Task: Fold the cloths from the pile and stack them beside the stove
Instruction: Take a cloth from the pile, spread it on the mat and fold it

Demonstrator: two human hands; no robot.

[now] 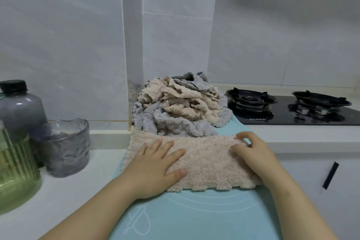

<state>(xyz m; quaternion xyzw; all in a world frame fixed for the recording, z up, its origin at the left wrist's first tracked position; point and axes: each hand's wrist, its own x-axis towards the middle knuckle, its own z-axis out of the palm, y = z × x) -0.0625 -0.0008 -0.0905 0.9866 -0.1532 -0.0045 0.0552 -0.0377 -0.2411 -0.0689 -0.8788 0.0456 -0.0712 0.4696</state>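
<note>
A beige cloth (206, 161) is spread flat in the lower centre of the frame on a turquoise mat (194, 210). It is shown as a wide rectangle of thick, fluffy pile, with a tufted, slightly ragged near edge and a far edge tucked against the pile (181, 107) of unfolded cloths. That pile is heaped just behind it, at the centre of the frame, and is made up of crumpled beige and grey-blue cloths of the same shaggy fabric, with wavy edges.

The left grip (153, 165) is laid palm down on the left part of the beige cloth, its fingers straight and spread, with nothing held. The right grip (251, 154) is set on the cloth's right end, its fingers bent over the far right corner and its thumb resting on top; whether fabric is pinched there cannot be told.

The mat is smooth and thin, and is printed with pale curved lines and a rolling-pin outline. It is laid on a white surface (64, 191).

The stove (288, 109), a glossy black glass hob with two round burners and black pan supports, is seen at the right, just beside the pile. At the left edge, a rippled grey glass tumbler (64, 146), a ribbed green glass jar (15, 171) and a smoky bottle (19, 107) with a black cap are grouped. Pale marbled wall tiles (68, 35) are seen behind.
</note>
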